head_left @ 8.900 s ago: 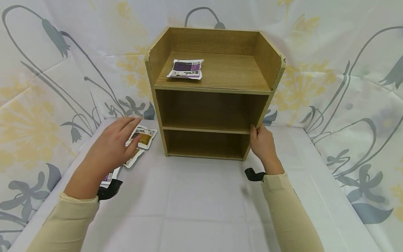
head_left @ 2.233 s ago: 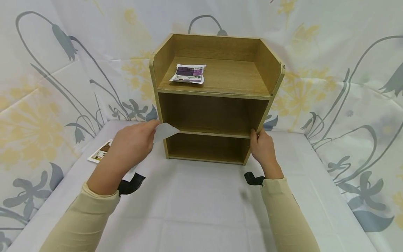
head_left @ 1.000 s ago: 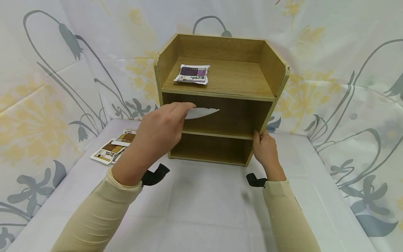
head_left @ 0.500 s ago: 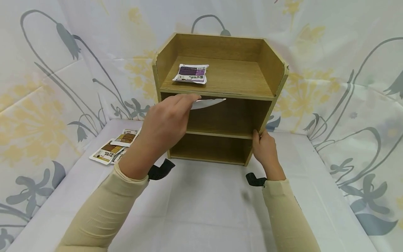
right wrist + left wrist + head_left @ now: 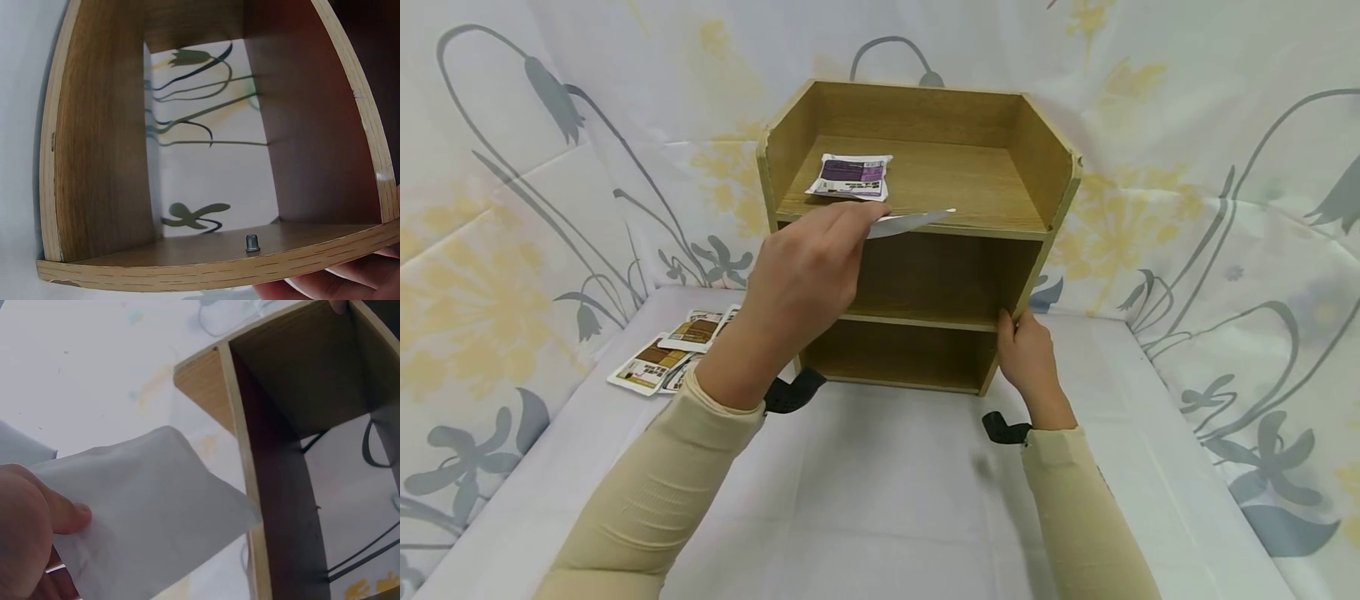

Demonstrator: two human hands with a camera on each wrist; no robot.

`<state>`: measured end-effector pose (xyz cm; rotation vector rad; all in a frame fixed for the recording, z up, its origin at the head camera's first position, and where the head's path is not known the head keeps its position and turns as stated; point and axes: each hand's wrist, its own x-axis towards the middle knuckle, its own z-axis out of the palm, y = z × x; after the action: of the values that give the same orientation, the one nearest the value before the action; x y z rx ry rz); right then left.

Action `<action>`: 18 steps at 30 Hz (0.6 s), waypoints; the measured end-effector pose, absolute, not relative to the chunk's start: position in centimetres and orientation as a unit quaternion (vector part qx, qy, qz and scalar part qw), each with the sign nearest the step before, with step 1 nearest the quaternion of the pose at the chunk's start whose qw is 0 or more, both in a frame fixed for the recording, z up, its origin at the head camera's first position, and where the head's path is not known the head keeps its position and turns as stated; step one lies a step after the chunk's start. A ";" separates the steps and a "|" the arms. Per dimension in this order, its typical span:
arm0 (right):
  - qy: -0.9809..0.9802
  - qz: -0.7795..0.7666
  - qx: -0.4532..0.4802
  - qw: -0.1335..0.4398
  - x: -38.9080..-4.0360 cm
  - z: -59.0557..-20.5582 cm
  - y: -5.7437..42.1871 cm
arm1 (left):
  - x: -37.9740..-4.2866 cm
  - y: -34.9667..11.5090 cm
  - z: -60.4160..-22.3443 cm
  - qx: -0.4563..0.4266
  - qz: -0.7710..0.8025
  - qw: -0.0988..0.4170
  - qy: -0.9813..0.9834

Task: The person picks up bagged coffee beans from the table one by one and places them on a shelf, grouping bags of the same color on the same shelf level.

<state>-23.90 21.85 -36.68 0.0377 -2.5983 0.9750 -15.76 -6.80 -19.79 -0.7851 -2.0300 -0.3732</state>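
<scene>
My left hand (image 5: 808, 283) is raised before the wooden shelf unit (image 5: 958, 179), pinching a packet (image 5: 910, 222) by one edge. In the head view the packet looks thin and white, its far corner overlapping the top board's front edge. The left wrist view shows the plain white face of the packet (image 5: 150, 494), thumb on top, beside the unit's side panel (image 5: 240, 425). My right hand (image 5: 1028, 354) grips the unit's right side at the middle board's height. In the right wrist view its fingers (image 5: 350, 281) lie outside the side panel (image 5: 187, 275). A purple-and-white packet (image 5: 850, 177) lies on the top board's left.
Several brown-and-white packets (image 5: 647, 367) lie overlapping on the white-covered table (image 5: 880, 500), left of the unit, partly behind my left forearm. Below the top board, the unit has two open compartments. A flower-patterned cloth (image 5: 1150, 167) hangs behind and at both sides.
My left hand went from over the table packets to pinching one, then carried it up and right to the height of the top board's edge. The right hand keeps its grip.
</scene>
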 end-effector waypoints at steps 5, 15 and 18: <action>-0.921 0.346 0.015 0.180 -23.9 -36.7 21.9 | -16.3 -6.6 -19.8 -0.324 -0.158 0.454 -0.815; -0.920 0.347 0.014 0.183 -23.9 -36.6 21.9 | -16.5 -6.1 -19.4 -0.336 -0.171 0.470 -0.798; -0.919 0.346 0.015 0.186 -23.9 -36.7 21.9 | -16.6 -5.9 -19.3 -0.338 -0.173 0.476 -0.793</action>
<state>-23.88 21.87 -36.67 0.0423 -2.5897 0.9758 -16.59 -5.95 -19.29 -0.8271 -1.9392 -0.4217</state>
